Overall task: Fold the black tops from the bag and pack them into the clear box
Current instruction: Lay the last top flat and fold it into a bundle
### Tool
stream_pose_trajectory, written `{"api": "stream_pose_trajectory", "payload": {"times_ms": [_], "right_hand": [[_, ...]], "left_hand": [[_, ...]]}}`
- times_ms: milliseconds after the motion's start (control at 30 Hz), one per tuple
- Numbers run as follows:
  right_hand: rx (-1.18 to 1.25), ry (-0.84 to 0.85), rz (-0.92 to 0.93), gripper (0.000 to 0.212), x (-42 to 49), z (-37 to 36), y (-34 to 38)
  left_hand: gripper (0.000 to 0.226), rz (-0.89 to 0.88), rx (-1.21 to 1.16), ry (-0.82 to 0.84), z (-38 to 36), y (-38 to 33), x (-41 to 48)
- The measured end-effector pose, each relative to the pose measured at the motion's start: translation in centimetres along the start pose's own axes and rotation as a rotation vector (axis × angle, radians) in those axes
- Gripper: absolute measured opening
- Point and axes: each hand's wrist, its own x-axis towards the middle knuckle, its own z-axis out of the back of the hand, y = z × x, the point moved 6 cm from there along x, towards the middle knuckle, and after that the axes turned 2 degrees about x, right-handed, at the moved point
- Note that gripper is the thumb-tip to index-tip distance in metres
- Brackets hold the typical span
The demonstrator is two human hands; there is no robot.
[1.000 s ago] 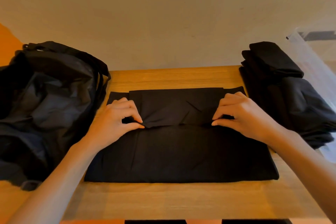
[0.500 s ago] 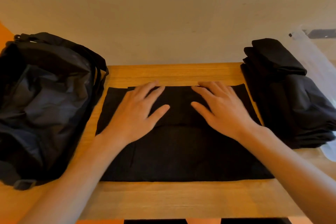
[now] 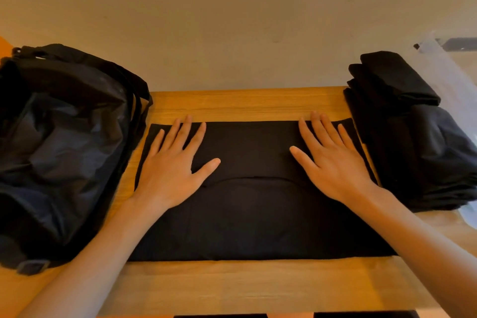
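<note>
A black top (image 3: 253, 217) lies flat on the wooden table (image 3: 232, 286), folded into a wide rectangle with a flap turned down over its far half. My left hand (image 3: 175, 165) presses flat on the flap's left part, fingers straight and spread. My right hand (image 3: 333, 160) presses flat on the flap's right part in the same way. The black bag (image 3: 62, 147) slumps at the left edge of the table. A stack of folded black tops (image 3: 413, 137) sits at the right, inside the clear box (image 3: 444, 70), whose thin see-through wall shows behind it.
A plain beige wall (image 3: 232, 20) rises right behind the table's far edge. The bag's strap (image 3: 140, 100) hangs close to the top's left corner. A strip of bare wood runs along the near edge.
My hands let go of the flap's edge, laid it flat, then slid apart from the middle toward the flap's two far corners.
</note>
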Motion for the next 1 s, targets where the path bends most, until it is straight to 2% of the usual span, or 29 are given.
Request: {"api": "stream_pose_trajectory", "payload": {"times_ms": [167,333,433,600,767,867,1000], "right_hand": [[0.020,-0.152,-0.046,0.075,-2.5,1.6,1.1],[0.012,-0.060,-0.073,0.076,-6.4,-0.7,-0.3],[0.027,-0.033,-0.087,0.072,-6.8,-0.9,-1.8],[0.016,-0.095,-0.042,0.074,-7.4,-0.7,-1.0],[0.103,-0.160,0.221,0.071,-12.6,-0.3,-0.1],[0.033,-0.128,0.271,0.071,-15.8,-1.8,-1.2],[-0.017,-0.104,0.296,0.079,-18.7,-3.4,-2.3]], "left_hand": [[0.086,0.053,-0.049,-0.156,3.0,-0.8,-2.9],[0.089,0.092,-0.032,-0.036,-0.1,-0.6,-7.6],[0.087,0.118,-0.013,-0.018,-0.6,1.0,-8.4],[0.083,0.060,0.012,-0.058,0.7,0.4,-9.6],[0.075,-0.219,-0.142,0.003,0.7,0.2,-13.1],[0.079,-0.263,-0.112,0.029,-0.4,1.4,-15.7],[0.091,-0.268,-0.070,-0.024,-1.2,1.7,-18.1]]}}
